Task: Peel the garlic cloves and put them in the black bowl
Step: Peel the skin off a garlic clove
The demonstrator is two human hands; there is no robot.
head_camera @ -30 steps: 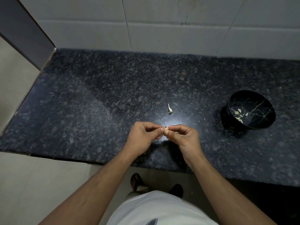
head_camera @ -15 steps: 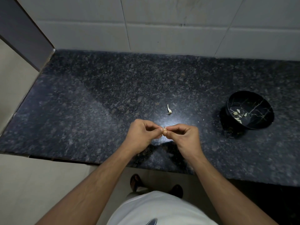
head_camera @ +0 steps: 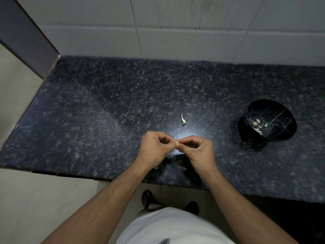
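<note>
At frame centre, the left hand (head_camera: 154,147) and right hand (head_camera: 198,148) pinch one garlic clove (head_camera: 177,142); at right, the black bowl (head_camera: 270,120) holds pale peeled cloves (head_camera: 257,124).

A small pale garlic clove (head_camera: 177,142) is pinched between the fingertips of both hands, just above the near part of the desk. Off to the right sits the black bowl (head_camera: 281,136), upright, gold-veined inside, with a handful of pale peeled cloves (head_camera: 257,125) lying in its bottom.
</note>
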